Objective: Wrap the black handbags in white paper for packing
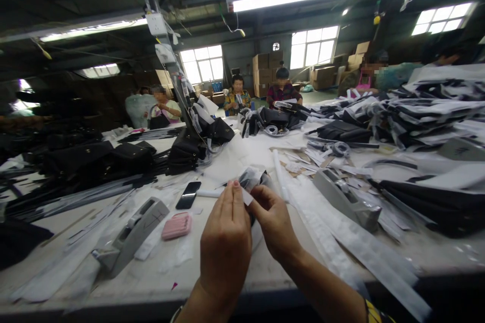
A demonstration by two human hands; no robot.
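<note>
My left hand [227, 232] is seen from its back, its fingers pressed together against a dark item in clear plastic wrap [253, 177]. Most of that item is hidden behind both hands. A small white slip [247, 197] shows between the hands, pinched by the thumb and fingers of my right hand [275, 222]. Left of my hands lie a black smartphone [188, 195] and a pink ribbed case [177, 225]. A grey tape dispenser [131, 234] stands further left, and another tape dispenser [344, 199] sits to the right.
Black bags [79, 161] pile up on the left, and more black bags with white wrapping [428, 106] are heaped on the right. Translucent plastic strips [341, 237] run along the table beside my right arm. A slanting metal post [170, 60] rises beyond. Several people sit across the table.
</note>
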